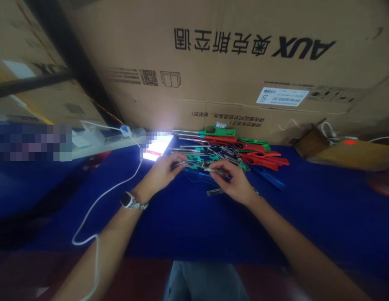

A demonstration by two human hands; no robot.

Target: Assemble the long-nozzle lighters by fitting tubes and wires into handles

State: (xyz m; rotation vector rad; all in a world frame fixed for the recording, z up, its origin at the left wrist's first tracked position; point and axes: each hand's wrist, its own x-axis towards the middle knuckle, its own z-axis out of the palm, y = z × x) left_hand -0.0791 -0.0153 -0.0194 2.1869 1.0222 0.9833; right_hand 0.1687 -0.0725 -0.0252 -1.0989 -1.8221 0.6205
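Both hands are over the blue tabletop, close together. My left hand (169,169), with a watch on its wrist, has its fingers pinched on a thin metal rod. My right hand (234,179) is closed on a small dark part with a pale tip and thin wires; its exact shape is hard to make out. Just beyond the hands lies a pile of lighters with long metal tubes: a green lighter (224,132), a red lighter (251,147) and loose teal pieces. A blue lighter shell (269,177) lies right of my right hand, and a small metal strip (215,192) sits below it.
A lit phone (157,148) lies left of the pile. A white cable (103,194) runs over the table beside my left arm. Behind stands a large cardboard box (213,92). A power strip (113,140) is at the left, a yellowish package (351,155) at the right.
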